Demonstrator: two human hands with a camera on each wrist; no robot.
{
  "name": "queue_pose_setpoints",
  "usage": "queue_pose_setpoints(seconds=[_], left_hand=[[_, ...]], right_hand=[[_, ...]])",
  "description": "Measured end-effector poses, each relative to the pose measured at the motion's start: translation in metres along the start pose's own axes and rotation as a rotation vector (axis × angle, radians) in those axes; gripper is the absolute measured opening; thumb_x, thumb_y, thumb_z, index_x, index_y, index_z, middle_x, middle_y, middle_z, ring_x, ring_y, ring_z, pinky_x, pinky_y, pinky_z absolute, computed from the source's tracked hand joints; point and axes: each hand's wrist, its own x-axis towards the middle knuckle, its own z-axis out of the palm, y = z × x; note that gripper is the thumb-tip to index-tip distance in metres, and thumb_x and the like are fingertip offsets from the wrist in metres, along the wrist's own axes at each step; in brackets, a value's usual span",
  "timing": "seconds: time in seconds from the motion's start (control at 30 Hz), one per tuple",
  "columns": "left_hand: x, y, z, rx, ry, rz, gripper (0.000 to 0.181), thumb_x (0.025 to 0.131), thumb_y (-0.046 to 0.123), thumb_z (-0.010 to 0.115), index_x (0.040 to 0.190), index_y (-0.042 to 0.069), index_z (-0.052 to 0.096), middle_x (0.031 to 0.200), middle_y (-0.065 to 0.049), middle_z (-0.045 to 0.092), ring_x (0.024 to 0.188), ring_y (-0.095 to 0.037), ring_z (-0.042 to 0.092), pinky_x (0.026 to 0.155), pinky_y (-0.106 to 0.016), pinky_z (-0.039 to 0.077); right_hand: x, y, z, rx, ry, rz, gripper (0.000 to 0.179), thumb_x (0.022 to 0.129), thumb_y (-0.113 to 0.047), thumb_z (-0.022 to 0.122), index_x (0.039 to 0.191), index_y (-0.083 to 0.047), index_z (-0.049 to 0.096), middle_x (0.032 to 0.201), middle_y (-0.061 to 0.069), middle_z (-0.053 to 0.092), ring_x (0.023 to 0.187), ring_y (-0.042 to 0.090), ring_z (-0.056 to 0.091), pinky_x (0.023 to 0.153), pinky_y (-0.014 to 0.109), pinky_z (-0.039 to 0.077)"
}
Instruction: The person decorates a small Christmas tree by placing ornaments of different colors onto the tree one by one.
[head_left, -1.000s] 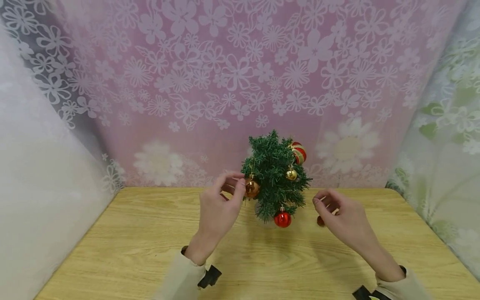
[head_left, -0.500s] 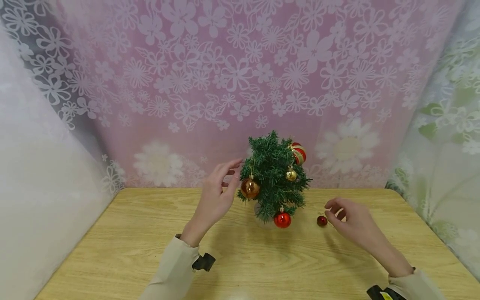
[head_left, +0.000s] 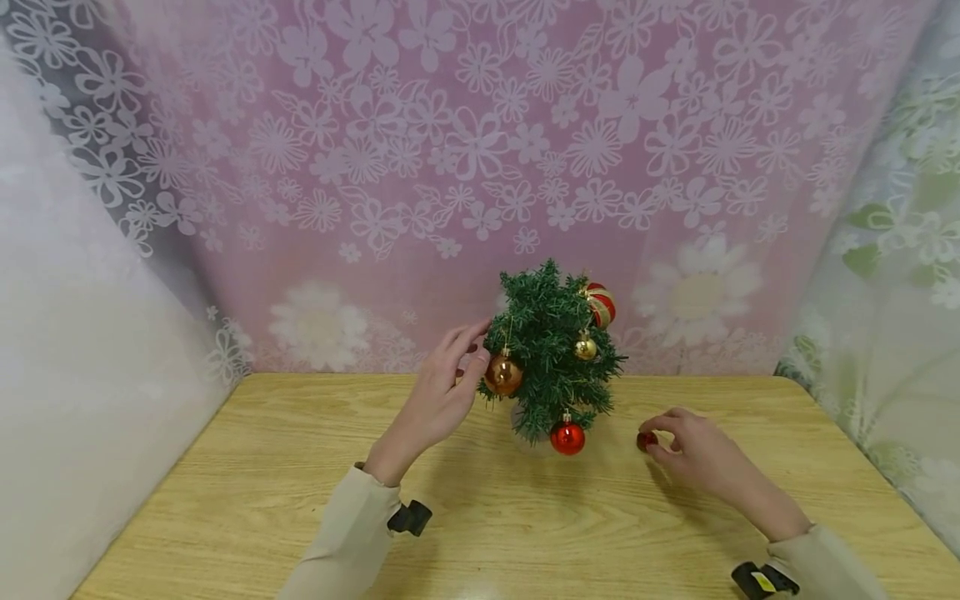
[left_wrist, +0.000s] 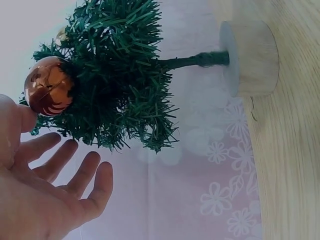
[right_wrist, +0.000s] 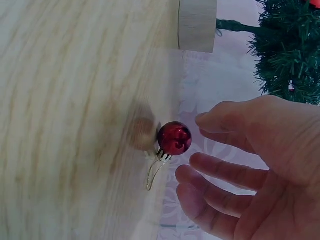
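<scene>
A small artificial Christmas tree [head_left: 547, 350] stands upright on a round wooden base [left_wrist: 257, 59]. On its left side hangs a shiny copper bauble [head_left: 503, 376]. My left hand [head_left: 438, 392] is beside that bauble, fingers loosely spread; in the left wrist view the thumb looks to be against or very near it. Right of the tree, a small dark red bauble [right_wrist: 174, 138] with a gold loop lies on the table. My right hand [head_left: 701, 454] is beside it, thumb and fingers apart; the right wrist view shows a gap between fingertips and bauble.
The tree also carries a red bauble [head_left: 567, 437] low at the front, a small gold bauble [head_left: 586, 347] and a red-and-gold striped bauble [head_left: 601, 306] at the right. A wooden table [head_left: 300, 467] lies beneath; a floral curtain [head_left: 450, 167] hangs behind.
My left hand has let go of the copper bauble, moved back slightly left, then close to it again. My right hand has moved right and lowered beside the small dark red bauble.
</scene>
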Motion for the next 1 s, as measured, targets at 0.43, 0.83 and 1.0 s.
queue_pose_setpoints(seconds=[0.43,0.83,1.0], left_hand=[[-0.001,-0.003,-0.001,0.000,-0.001,0.007,0.043,0.112,0.035,0.039,0.150,0.019,0.053,0.143,-0.005,0.058,0.121,-0.022,0.061,0.094,-0.043,0.055],[-0.013,-0.002,0.009,0.012,0.122,0.138,0.029,0.108,0.024,0.053,0.131,0.017,0.070,0.117,0.000,0.071,0.105,-0.014,0.065,0.081,-0.037,0.055],[-0.020,0.001,0.017,0.006,0.146,0.222,0.028,0.106,0.021,0.057,0.131,0.015,0.071,0.113,0.002,0.071,0.100,-0.010,0.067,0.067,-0.026,0.050]], right_hand=[[0.000,0.005,0.005,-0.026,0.001,-0.018,0.016,0.087,-0.010,0.080,0.103,-0.011,0.076,0.096,0.003,0.069,0.066,0.002,0.054,0.056,0.024,0.045],[0.003,0.000,0.003,0.024,-0.052,0.028,0.008,0.090,-0.009,0.074,0.099,-0.009,0.074,0.096,0.004,0.074,0.066,0.003,0.059,0.055,0.022,0.045],[0.001,0.002,0.003,0.032,-0.050,0.040,0.004,0.090,-0.010,0.075,0.093,-0.010,0.072,0.091,0.003,0.073,0.067,0.007,0.062,0.055,0.023,0.047]])
